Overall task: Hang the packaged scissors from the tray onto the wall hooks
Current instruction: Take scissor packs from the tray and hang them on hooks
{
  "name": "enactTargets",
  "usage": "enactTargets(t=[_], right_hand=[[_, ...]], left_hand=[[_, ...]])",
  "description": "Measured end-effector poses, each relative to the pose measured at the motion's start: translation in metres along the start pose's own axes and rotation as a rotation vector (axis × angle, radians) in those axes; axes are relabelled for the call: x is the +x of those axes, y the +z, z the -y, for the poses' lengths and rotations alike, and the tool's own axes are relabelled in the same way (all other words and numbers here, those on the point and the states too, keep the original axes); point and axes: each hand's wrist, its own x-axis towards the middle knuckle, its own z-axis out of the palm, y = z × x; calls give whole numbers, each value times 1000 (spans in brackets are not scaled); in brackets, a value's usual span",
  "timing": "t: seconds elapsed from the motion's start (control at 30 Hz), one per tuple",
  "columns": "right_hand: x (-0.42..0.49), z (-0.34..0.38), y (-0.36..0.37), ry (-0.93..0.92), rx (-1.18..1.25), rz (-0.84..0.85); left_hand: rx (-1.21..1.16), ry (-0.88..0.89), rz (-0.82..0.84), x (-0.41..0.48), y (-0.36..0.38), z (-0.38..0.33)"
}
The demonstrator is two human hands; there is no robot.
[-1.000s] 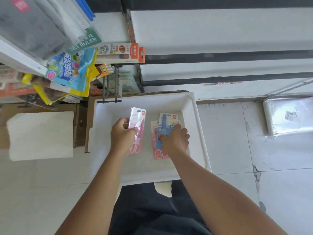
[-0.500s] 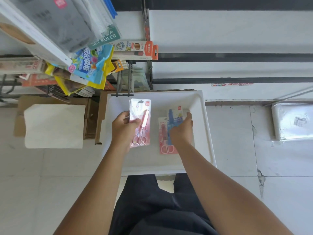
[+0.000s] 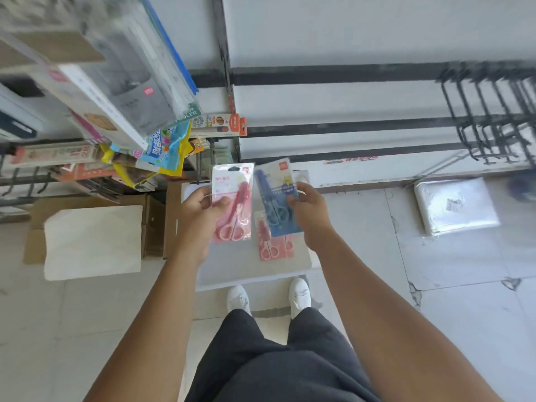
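Observation:
My left hand [image 3: 200, 211] grips a pack of pink scissors [image 3: 233, 203] by its left edge, held above the white tray [image 3: 246, 271] on the floor. To its right, my right hand [image 3: 309, 210] holds a pack of blue scissors [image 3: 275, 198] by its right edge, also lifted over the tray. One more pink scissors pack [image 3: 271, 242] lies flat in the tray below the blue one. Bare black wall hooks [image 3: 490, 111] stick out from the white slat wall at the upper right.
Hanging stationery packs [image 3: 162, 146] crowd the shelving at the upper left. A cardboard box with a white sheet [image 3: 92, 242] sits left of the tray. A plastic-wrapped bundle [image 3: 455, 206] lies on the tiled floor at right. My white shoes [image 3: 268, 297] stand just before the tray.
Both hands have lifted their scissors packs up out of the tray. The view has risen and pulled back, so the tray looks smaller and the hooks at right have come into sight.

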Motion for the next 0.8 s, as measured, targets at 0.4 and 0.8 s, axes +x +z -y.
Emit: enactTargets(t=[0.4,0.8], right_hand=[[-75,99,-36,-292,216,22],[-137,211,-105,-598,323,228]], left_hand=[[-96,261,54,-57,1,-99],[-248,579,-65,-157,62,-198]])
